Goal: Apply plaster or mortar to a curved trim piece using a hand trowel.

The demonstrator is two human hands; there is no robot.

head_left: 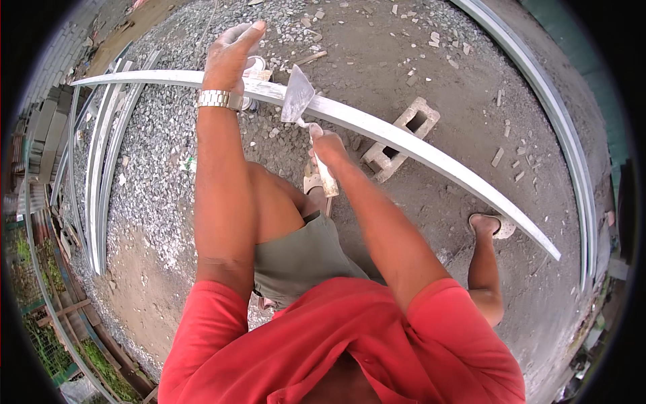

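A long white beam [404, 140] stretches from far left to near right in front of me, raised off the ground. My right hand [326, 147] is closed around the handle of a pointed trowel [297, 97]. The trowel's grey blade is at the beam's upper face; whether it touches cannot be told. My left hand [231, 59], dusted grey, is over the beam farther left, thumb stretched out and fingers extended, with nothing visible in it. Beneath that hand a white container [256, 66] shows in part behind the beam.
A hollow concrete block [412, 124] lies under the beam's middle. Several metal channels [101, 175] rest on gravel at the left. Another long channel [562, 128] curves along the right. Stone chips are scattered over the dirt. My sandalled feet are on the near side of the beam.
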